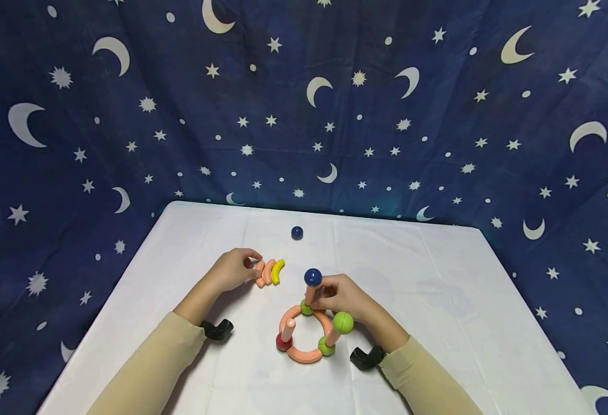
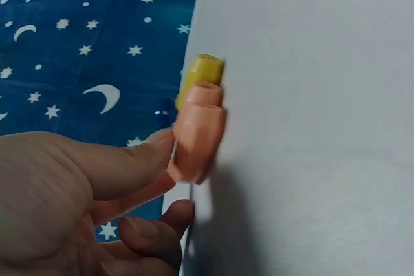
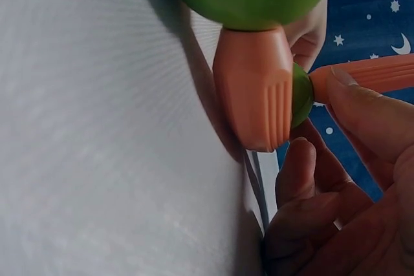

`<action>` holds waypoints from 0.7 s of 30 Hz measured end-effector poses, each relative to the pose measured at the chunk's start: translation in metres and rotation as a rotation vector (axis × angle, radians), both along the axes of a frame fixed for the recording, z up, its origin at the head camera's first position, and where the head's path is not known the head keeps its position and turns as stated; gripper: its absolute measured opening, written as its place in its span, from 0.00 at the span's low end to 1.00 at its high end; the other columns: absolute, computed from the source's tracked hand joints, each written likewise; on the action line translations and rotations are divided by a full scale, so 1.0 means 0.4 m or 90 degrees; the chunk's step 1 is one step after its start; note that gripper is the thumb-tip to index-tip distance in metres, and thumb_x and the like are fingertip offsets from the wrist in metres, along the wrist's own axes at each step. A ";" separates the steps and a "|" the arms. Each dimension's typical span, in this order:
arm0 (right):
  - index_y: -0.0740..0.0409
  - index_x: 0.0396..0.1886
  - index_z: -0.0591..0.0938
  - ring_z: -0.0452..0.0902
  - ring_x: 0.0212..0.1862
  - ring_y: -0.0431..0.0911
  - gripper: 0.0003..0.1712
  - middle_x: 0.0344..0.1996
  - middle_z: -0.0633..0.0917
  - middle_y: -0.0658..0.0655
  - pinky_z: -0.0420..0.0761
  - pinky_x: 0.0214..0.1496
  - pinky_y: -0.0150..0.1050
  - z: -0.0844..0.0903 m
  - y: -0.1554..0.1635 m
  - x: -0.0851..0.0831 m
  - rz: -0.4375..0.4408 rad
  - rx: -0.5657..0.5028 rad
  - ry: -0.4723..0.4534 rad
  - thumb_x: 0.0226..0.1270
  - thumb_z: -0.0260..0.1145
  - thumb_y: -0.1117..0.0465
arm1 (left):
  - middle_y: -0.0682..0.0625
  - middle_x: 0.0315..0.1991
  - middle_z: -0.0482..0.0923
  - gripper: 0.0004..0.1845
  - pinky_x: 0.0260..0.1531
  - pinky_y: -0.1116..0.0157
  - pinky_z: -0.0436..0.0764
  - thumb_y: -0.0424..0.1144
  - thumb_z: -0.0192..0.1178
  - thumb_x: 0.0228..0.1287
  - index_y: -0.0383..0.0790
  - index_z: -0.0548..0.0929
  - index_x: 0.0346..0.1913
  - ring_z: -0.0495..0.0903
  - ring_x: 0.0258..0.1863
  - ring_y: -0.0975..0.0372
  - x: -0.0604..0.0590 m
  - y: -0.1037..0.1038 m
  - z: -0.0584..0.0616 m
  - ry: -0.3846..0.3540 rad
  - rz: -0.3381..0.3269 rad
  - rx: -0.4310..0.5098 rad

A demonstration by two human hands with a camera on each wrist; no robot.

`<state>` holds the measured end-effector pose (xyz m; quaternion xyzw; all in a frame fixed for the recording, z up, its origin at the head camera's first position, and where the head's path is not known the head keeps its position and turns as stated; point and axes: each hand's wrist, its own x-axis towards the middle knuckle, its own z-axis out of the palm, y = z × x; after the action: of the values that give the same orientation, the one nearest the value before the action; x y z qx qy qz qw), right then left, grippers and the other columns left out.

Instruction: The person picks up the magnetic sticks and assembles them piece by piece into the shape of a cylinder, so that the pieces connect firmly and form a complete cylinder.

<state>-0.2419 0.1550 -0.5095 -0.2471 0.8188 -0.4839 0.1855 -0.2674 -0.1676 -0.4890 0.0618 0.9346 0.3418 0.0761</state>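
My left hand [image 1: 235, 270] pinches the leftmost curved orange stick [image 1: 259, 275] between thumb and fingers. Close beside it lie a second curved orange stick [image 1: 269, 271] and a curved yellow stick [image 1: 278, 271]. With thumb and fingers, my right hand [image 1: 345, 295] grips an upright orange stick [image 1: 311, 295], topped by a dark blue ball [image 1: 312, 277] and standing on a green ball [image 1: 306, 308]. That ball belongs to a ring of curved orange sticks [image 1: 304, 355], joined also by a red ball [image 1: 284, 342] and another green ball [image 1: 326, 346].
From the red ball rises a bare orange stick [image 1: 288, 331]. Nearer the right forearm, another stick [image 1: 333, 336] carries a large green ball [image 1: 342, 323]. A loose blue ball [image 1: 297, 233] rests toward the back of the white table [image 1: 413, 259]. A starry blue cloth [image 1: 283, 86] hangs behind.
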 end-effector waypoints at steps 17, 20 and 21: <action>0.45 0.43 0.92 0.76 0.34 0.44 0.12 0.37 0.90 0.48 0.75 0.31 0.32 0.002 0.003 0.001 0.001 -0.003 0.005 0.65 0.75 0.66 | 0.47 0.38 0.81 0.15 0.34 0.64 0.74 0.41 0.71 0.69 0.40 0.82 0.54 0.79 0.33 0.58 0.014 0.012 -0.008 -0.018 0.008 0.024; 0.45 0.43 0.92 0.77 0.34 0.45 0.12 0.38 0.90 0.49 0.75 0.32 0.32 0.001 0.002 0.001 0.002 -0.005 0.004 0.66 0.75 0.66 | 0.46 0.39 0.82 0.17 0.34 0.63 0.75 0.44 0.71 0.68 0.40 0.83 0.53 0.80 0.33 0.57 0.016 0.015 -0.007 -0.022 0.026 -0.006; 0.45 0.44 0.92 0.77 0.35 0.45 0.12 0.38 0.91 0.49 0.76 0.32 0.32 0.000 0.002 0.000 0.002 -0.005 0.003 0.66 0.75 0.66 | 0.46 0.40 0.82 0.17 0.34 0.62 0.75 0.45 0.71 0.67 0.40 0.84 0.53 0.79 0.34 0.56 0.016 0.016 -0.007 -0.023 0.030 -0.017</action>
<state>-0.2418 0.1559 -0.5095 -0.2500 0.8170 -0.4862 0.1832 -0.2610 -0.1612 -0.4919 0.0326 0.9388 0.3320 0.0859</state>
